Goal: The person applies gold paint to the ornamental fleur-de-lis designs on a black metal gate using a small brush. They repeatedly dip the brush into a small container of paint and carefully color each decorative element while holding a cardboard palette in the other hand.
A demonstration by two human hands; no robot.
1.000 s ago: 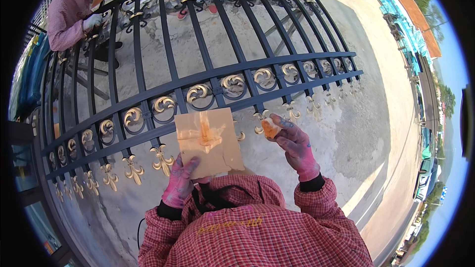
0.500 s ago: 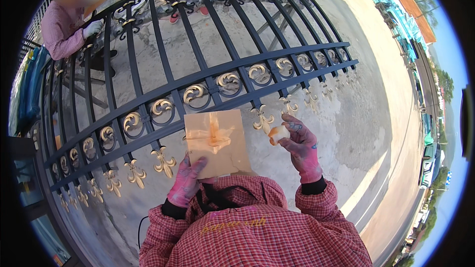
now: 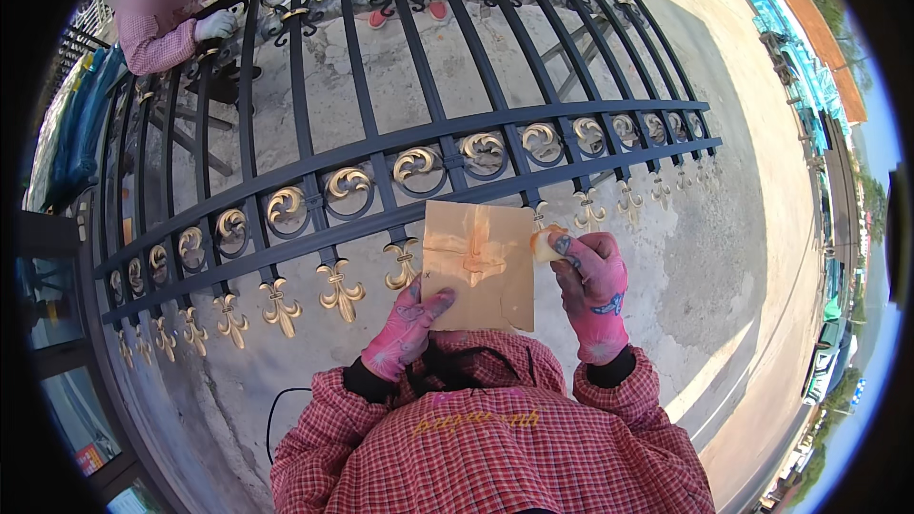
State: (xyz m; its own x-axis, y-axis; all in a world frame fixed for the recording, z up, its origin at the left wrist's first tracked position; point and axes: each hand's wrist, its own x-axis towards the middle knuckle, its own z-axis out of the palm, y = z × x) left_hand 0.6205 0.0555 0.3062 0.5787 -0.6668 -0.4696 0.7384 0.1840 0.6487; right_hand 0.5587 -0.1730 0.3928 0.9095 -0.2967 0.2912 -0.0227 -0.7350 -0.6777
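My left hand, in a stained pink glove, grips a square of brown cardboard by its lower left corner. An orange-gold, cross-shaped smear marks the cardboard's middle. Pinched in my right hand, gloved alike, is a small pale sponge with an orange-stained edge, just off the cardboard's right edge. Both are over the near edge of a dark metal fence panel, where gold fleur-de-lis tips stick out. The cardboard hides part of that row; whether it touches the metal I cannot tell.
Gold scrolls in rings line the band between the panel's two rails. A person in a checked top and light gloves stands at the far left side. Dark supports are under the panel. A dark-framed glass structure stands left.
The cardboard has shifted right along the row, uncovering a gold tip on its left. My right hand has brought the sponge closer to the cardboard's edge. The whole view has shifted slightly.
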